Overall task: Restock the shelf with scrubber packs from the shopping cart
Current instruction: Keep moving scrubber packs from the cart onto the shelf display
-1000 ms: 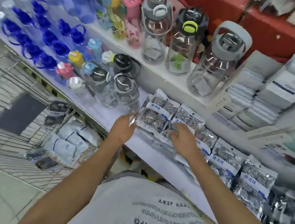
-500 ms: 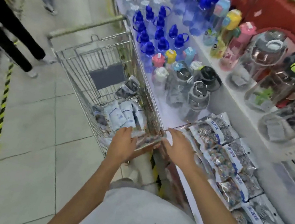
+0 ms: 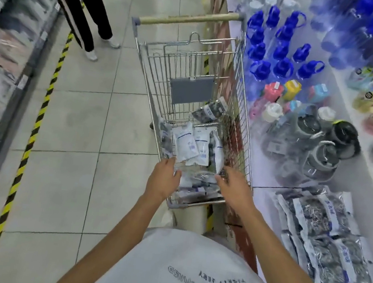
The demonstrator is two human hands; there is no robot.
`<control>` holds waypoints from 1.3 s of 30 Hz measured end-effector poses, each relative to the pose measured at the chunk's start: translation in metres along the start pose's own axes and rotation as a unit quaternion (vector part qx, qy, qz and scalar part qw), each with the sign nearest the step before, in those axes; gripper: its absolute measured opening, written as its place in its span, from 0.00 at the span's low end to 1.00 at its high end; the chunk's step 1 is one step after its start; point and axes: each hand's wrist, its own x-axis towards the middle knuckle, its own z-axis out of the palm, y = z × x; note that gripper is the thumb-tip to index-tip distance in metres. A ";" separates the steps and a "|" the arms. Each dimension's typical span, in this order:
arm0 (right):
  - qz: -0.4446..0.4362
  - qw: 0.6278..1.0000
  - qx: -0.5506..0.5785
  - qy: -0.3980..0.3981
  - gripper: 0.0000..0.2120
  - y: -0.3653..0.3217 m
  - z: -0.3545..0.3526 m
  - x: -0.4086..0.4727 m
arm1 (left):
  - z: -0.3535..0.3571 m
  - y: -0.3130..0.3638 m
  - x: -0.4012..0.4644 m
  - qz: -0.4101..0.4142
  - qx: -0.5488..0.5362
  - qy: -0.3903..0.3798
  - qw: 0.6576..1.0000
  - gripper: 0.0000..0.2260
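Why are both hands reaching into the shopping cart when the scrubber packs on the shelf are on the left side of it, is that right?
Not quite. The head view shows the scrubber packs on the shelf lying right of the shopping cart, not left. Both the left hand and right hand do reach into it.

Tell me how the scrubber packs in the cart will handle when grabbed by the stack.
The scrubber packs look like thin glossy plastic bags, so they are probably floppy and may slide off one another. They seem light for their size. Both hands, left hand and right hand, reaching in from either side suits a loose stack in the shopping cart.
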 end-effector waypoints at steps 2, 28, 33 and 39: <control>0.016 1.000 0.003 -0.018 0.27 -0.010 0.004 0.014 | -0.002 -0.003 0.011 0.002 -0.003 -0.010 1.000 0.20; 0.295 0.945 0.089 -0.108 0.41 0.059 0.090 0.321 | 0.135 -0.036 0.308 -0.213 -0.068 -0.158 0.962 0.26; 0.326 0.935 0.108 -0.089 0.42 0.085 0.126 0.343 | 0.185 -0.068 0.367 -0.292 -0.080 -0.148 0.942 0.35; 0.372 0.909 0.189 -0.015 0.27 0.109 0.147 0.357 | 0.217 -0.072 0.411 -0.383 -0.132 -0.148 0.902 0.51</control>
